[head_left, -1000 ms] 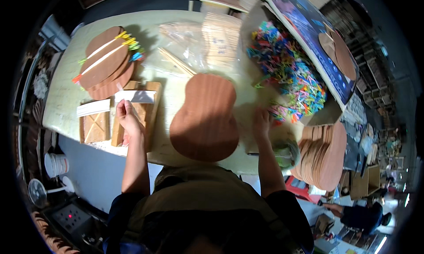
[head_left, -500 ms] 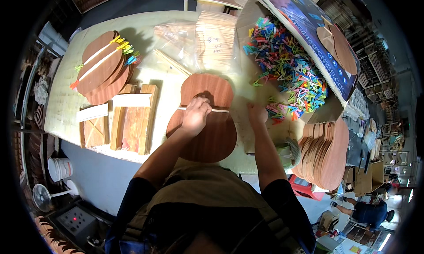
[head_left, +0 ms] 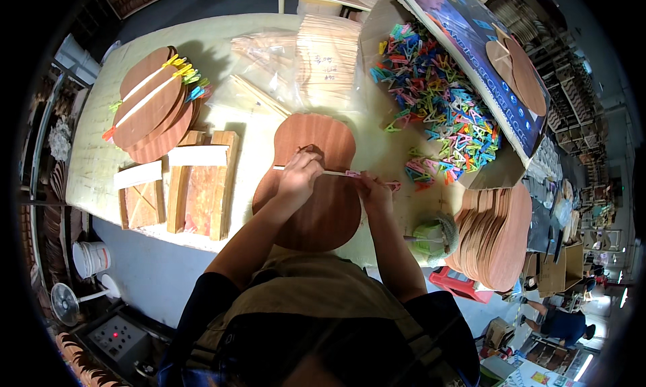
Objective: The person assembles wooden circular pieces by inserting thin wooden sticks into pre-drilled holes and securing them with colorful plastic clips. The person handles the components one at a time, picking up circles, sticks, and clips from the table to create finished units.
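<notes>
A brown guitar-shaped wooden board (head_left: 321, 215) lies flat in front of me, its narrower end away from me. Across its waist runs a thin pale wooden strip (head_left: 333, 172). With curled fingers, my left hand (head_left: 299, 175) holds the strip down against the board; its fingertips are partly hidden. My right hand (head_left: 375, 193) pinches a pink clothespin (head_left: 352, 174) whose jaws are at the strip's right end, by the board's edge. Whether the jaws grip both strip and board is too small to tell.
A large carton (head_left: 464, 71) full of coloured clothespins stands at the right. Stacked guitar-shaped boards (head_left: 494, 235) sit nearer me, beside a green container (head_left: 431, 237). At left are clipped boards (head_left: 151, 108) and wooden blocks (head_left: 202, 185). Bagged strips (head_left: 328, 60) lie at the back.
My right hand has moved left from beside the clothespin pile to the board's right edge, and a pink clothespin now shows in it. The left hand stays on the strip.
</notes>
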A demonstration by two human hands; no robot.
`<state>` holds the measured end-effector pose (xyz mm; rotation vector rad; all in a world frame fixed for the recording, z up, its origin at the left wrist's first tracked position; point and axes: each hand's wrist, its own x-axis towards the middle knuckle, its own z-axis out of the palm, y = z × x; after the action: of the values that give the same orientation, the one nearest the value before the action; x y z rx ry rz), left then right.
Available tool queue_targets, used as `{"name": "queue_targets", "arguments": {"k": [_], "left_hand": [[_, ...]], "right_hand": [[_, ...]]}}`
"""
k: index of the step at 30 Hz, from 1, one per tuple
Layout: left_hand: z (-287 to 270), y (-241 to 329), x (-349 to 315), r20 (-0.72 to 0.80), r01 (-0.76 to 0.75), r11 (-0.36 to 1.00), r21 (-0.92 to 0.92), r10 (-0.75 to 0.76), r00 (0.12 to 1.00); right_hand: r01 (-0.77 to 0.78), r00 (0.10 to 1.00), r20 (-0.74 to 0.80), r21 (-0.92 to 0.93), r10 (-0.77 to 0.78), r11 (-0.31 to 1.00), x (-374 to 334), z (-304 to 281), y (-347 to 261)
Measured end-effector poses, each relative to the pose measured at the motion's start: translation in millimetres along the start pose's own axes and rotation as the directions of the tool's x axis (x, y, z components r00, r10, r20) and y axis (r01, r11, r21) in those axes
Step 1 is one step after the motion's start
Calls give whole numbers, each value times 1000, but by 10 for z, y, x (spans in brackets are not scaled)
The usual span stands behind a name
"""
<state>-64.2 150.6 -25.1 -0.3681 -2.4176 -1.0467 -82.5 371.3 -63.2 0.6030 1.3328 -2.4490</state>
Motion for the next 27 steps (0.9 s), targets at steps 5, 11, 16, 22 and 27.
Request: {"name": "queue_targets", "arguments": {"k": [5,11,16,22,27], "left_hand": [[-63,4,14,-21,-12,1000,-25,12,1000],[-62,18,45,-32,-29,998,-51,27,999],[-73,-38,-1,-18,-32,998,-59,31,999],[-119,11,29,42,87,972,-220,-80,996],[-151,46,43,70,152,948,-281,-137,988]], "right_hand": [[147,883,12,-956,-469,252,-251,144,-464],[413,783,568,-778,-251,-473,269,-681,-583],[512,694,403,-859,-596,16,364,568,-749],[712,646,646,-702,-407,14,689,1318,-372],[809,409,898,-438,-160,-392,910,1240,-360]]}}
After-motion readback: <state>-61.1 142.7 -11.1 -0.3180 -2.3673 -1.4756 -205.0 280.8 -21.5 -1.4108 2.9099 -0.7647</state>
